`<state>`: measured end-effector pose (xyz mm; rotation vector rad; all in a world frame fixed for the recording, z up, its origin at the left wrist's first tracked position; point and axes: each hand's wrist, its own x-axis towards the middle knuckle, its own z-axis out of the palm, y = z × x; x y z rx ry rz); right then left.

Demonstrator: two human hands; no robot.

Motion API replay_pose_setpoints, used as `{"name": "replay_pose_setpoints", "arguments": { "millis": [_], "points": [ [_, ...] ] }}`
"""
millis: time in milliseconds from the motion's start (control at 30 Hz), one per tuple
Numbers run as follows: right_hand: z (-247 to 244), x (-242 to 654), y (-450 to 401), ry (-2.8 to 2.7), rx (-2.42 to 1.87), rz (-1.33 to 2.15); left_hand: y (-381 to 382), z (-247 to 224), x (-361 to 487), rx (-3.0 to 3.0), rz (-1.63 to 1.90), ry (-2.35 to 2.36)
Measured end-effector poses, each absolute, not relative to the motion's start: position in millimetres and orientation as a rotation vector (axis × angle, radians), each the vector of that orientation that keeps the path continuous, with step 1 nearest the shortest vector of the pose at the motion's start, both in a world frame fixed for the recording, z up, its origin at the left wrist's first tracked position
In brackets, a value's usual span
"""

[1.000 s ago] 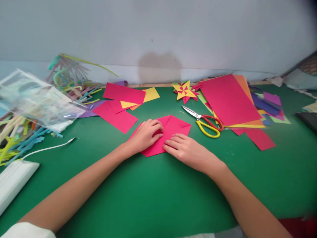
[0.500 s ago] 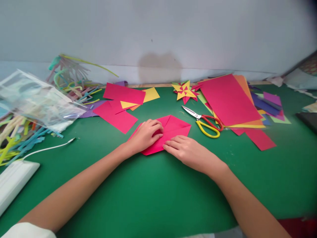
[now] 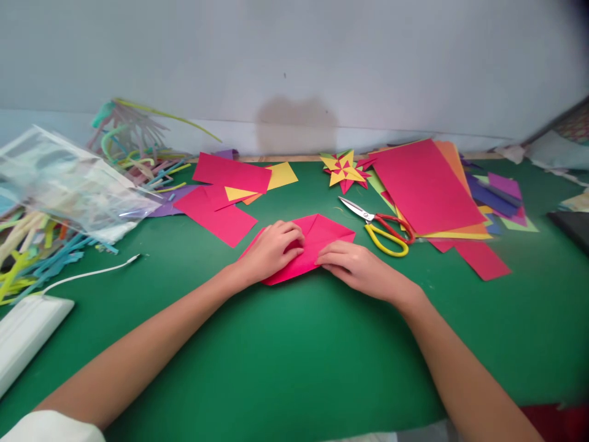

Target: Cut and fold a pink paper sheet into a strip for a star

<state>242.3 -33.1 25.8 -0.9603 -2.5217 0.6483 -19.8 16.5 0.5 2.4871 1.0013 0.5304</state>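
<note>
A folded red sheet of paper (image 3: 317, 237) with creases lies on the green table in front of me. My left hand (image 3: 275, 248) presses on its left part with curled fingers, holding it against the table. At the lower right edge, the bent fingers of my right hand (image 3: 350, 265) are together and closed on the paper; their tips hide part of that edge. Just beyond my right hand lie scissors (image 3: 380, 230) with one red and one yellow handle, their blades pointing back and left.
A yellow, red and green paper star (image 3: 344, 169) lies at the back. Coloured sheets (image 3: 427, 190) are stacked at right, with red cut pieces (image 3: 232, 172) at back left. Pipe cleaners (image 3: 41, 252), a clear plastic bag (image 3: 69, 184) and a white device with a cable (image 3: 32, 334) occupy the left.
My right hand has slid a little right along the paper's near edge, and its fingers have drawn closer together. My left hand stays in place on the paper.
</note>
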Motion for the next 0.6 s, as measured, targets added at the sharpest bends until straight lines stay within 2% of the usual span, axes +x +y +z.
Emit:
{"name": "replay_pose_setpoints", "arguments": {
  "millis": [133,600],
  "points": [
    [15.7,240.2,-26.2,-2.372,-1.004,0.738,19.6,-2.7,-20.8,2.484,0.529,0.978],
    [3.5,218.2,-14.6,-2.144,-1.167,0.620,43.9,8.7,-28.2,2.311,0.469,0.787]
  ]
}}
